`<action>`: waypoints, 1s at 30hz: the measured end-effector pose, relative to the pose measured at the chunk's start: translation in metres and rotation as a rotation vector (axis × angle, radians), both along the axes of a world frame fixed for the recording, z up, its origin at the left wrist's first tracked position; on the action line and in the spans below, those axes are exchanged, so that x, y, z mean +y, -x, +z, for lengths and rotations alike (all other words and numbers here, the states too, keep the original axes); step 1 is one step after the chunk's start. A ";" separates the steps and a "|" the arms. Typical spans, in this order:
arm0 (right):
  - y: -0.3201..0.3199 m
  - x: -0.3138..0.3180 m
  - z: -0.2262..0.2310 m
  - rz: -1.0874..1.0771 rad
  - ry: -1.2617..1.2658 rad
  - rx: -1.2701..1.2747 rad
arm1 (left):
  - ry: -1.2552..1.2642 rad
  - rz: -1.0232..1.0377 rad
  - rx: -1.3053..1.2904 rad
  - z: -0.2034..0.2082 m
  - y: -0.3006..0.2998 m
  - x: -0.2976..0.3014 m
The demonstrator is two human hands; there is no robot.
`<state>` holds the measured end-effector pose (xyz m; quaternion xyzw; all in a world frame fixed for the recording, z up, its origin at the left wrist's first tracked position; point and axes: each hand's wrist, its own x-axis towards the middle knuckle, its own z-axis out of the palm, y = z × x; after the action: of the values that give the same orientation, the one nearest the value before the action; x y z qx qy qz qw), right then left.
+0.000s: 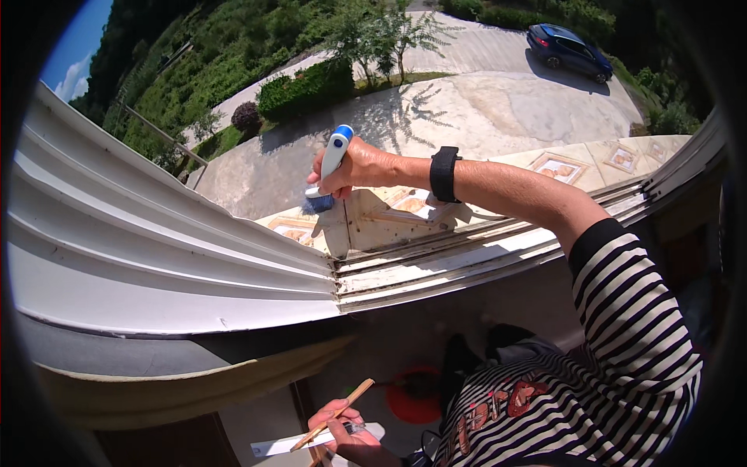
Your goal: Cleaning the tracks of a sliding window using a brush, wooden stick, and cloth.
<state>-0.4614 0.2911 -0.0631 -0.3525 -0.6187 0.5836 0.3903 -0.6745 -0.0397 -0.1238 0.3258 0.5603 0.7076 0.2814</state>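
Note:
My right hand reaches out through the window, closed round the handle of a white and blue scrub brush. The brush is tilted, its blue-grey bristles down at the tiled outer ledge, close to the window's left frame. Dark dirt specks lie on the ledge tiles. Low inside the room, my left hand is closed on a thin wooden stick and a flat white tool, held crosswise to each other. The kind of the white tool cannot be made out.
Between me and the ledge runs the grimy window track. A white ridged frame bounds the opening at left. Below, a red bucket stands on the shaded floor. Outside are a paved yard, bushes and a dark blue car.

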 end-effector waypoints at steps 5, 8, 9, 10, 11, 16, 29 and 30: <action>-0.046 -0.018 0.042 -0.113 -0.085 -0.201 | 0.032 0.000 -0.015 0.004 0.005 -0.001; -0.072 -0.067 0.049 0.136 0.169 -0.191 | 0.065 0.061 0.041 0.024 -0.011 0.010; -0.078 -0.077 0.045 0.250 0.254 -0.200 | 0.111 0.043 0.068 0.027 -0.012 0.011; -0.092 -0.080 0.038 0.189 0.260 -0.162 | 0.152 0.014 0.095 0.030 -0.014 0.015; -0.109 -0.082 0.029 0.111 0.268 -0.128 | 0.238 -0.089 0.097 0.020 0.000 0.014; -0.163 -0.057 0.024 -0.366 -0.073 -0.235 | 0.220 -0.172 0.044 0.008 0.008 0.016; -0.140 -0.112 0.043 -0.035 0.016 -0.304 | 0.130 -0.154 -0.049 0.028 -0.041 0.017; -0.134 -0.117 0.039 0.022 0.048 -0.263 | 0.121 -0.168 -0.047 0.027 -0.043 0.015</action>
<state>-0.3271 0.1745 -0.0238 -0.4283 -0.6545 0.5512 0.2907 -0.6320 -0.0248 -0.0971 0.3375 0.5659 0.6539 0.3720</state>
